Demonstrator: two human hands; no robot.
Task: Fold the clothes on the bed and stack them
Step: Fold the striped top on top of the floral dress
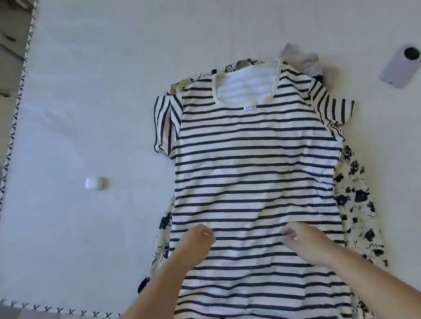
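Note:
A cream T-shirt with navy stripes lies spread flat on the white bed, neck away from me. It covers a cream garment with black flowers, whose edges show on both sides. A grey piece of clothing peeks out behind the right shoulder. My left hand and my right hand rest on the lower middle of the striped shirt, a short way apart, fingers curled down against the fabric. Whether they pinch the cloth is unclear.
A lilac phone lies face down at the right of the shirt. A small white earbud case sits on the bed to the left. The mattress's patterned edge runs down the left, with tiled floor beyond.

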